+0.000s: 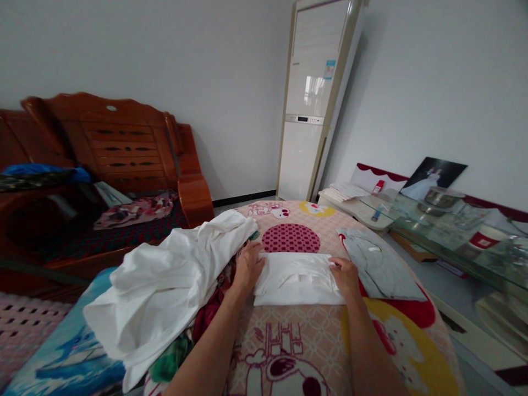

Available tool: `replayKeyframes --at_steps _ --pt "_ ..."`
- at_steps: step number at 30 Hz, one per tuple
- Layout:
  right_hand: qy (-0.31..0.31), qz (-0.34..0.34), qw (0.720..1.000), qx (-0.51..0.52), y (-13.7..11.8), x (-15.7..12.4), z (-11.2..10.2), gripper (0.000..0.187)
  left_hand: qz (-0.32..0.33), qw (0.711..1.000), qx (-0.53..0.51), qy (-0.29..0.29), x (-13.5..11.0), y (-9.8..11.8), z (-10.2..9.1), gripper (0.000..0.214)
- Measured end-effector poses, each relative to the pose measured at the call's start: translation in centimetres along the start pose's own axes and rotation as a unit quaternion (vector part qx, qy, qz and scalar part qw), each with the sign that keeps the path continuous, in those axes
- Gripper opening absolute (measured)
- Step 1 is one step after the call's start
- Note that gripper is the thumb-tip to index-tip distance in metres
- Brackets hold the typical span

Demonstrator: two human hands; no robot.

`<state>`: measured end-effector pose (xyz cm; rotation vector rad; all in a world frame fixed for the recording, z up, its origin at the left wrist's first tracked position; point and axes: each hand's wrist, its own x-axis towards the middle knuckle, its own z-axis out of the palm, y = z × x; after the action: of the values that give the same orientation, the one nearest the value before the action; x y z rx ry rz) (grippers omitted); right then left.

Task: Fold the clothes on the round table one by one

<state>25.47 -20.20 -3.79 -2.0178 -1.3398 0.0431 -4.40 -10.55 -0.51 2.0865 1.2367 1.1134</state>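
Note:
A folded white garment [297, 279] lies on a patterned pink blanket [297, 341] in front of me. My left hand [248, 266] rests flat on the garment's left edge, fingers stretched out. My right hand [344, 276] presses on its right edge, fingers laid over the cloth. Neither hand grips it. A loose heap of white cloth [165, 286] lies just left of my left arm. A folded grey garment [379, 267] lies right of my right hand.
A carved wooden sofa [124, 148] with clothes on it stands at the left. A tall white air conditioner [313, 104] stands in the corner. A glass table [445, 220] with a pot, papers and a photo runs along the right wall.

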Motion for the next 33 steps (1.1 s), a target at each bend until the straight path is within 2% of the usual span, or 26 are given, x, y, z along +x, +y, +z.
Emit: replayKeyframes --at_steps 2,6,9,12,15,19,22,26,29,33 --pt "0.001 0.002 1.0 0.009 0.1 0.0 -0.1 0.032 0.072 0.996 -0.018 -0.041 -0.6 1.9 0.6 0.036" --pt "0.015 0.018 0.998 0.05 0.1 -0.1 -0.5 0.033 0.186 0.964 -0.048 -0.184 -2.4 4.3 3.0 0.044" --pt "0.026 0.039 0.996 0.07 0.3 -0.1 -1.0 0.032 0.23 0.936 -0.003 -0.267 -3.4 4.4 4.4 0.052" --pt "0.041 0.06 0.994 0.077 0.6 -0.1 -1.6 0.03 0.24 0.918 0.053 -0.313 -3.7 4.0 4.6 0.054" --pt "0.044 0.074 0.992 0.093 0.7 -0.3 -2.3 0.029 0.236 0.911 0.078 -0.331 -3.5 4.1 4.1 0.054" --pt "0.017 0.07 0.991 0.116 0.0 -0.8 -3.4 0.03 0.239 0.911 0.084 -0.324 -3.6 4.9 4.1 0.056" --pt "-0.005 0.046 0.995 0.085 -0.9 -1.3 -3.9 0.029 0.246 0.914 0.097 -0.308 -4.3 5.7 5.0 0.061" --pt "-0.064 0.028 0.997 0.04 -1.3 -1.5 -4.0 0.026 0.281 0.9 0.119 -0.311 -5.3 6.1 6.3 0.069" --pt "-0.094 0.056 0.993 0.042 -0.9 -1.7 -4.1 0.025 0.298 0.894 0.128 -0.31 -5.4 5.8 6.7 0.068" --pt "-0.142 0.133 0.977 0.089 -0.1 -2.0 -4.8 0.021 0.303 0.894 0.127 -0.304 -5.3 5.2 6.7 0.068"
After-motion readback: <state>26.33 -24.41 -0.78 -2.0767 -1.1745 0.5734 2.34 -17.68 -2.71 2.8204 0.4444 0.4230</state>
